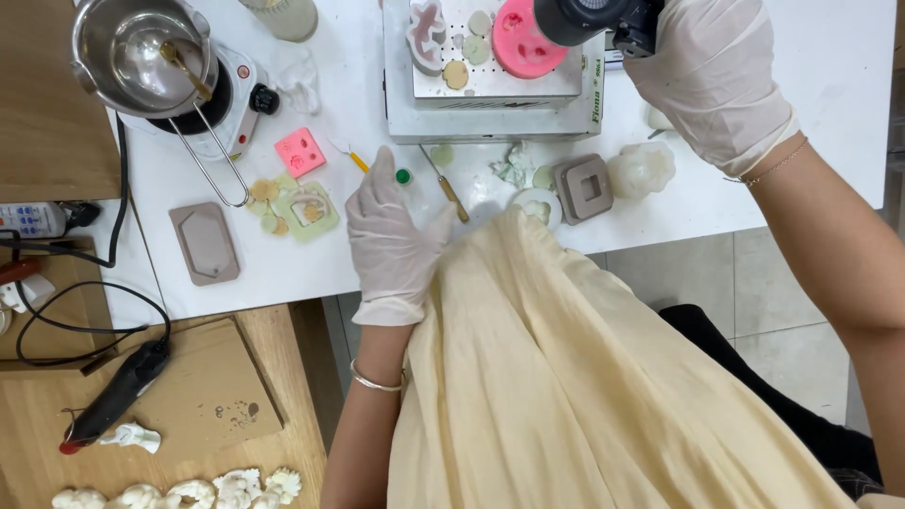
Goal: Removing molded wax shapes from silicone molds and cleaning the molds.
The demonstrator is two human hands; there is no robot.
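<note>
The right hand (712,80), gloved in white, is wrapped around a black cylindrical tool (589,19) at the far edge of the white surface (830,141); its fingers are curled shut on the tool's body, whose round end hangs over a pink silicone mould (523,42) lying on a white box-shaped machine (490,113). The left hand (391,240) (also gloved) rests flat near the surface's near edge, fingers spread and holding nothing; a small green-capped piece (403,176) lies just beyond its fingertips, a wooden-handled pick (448,188) just to their right.
</note>
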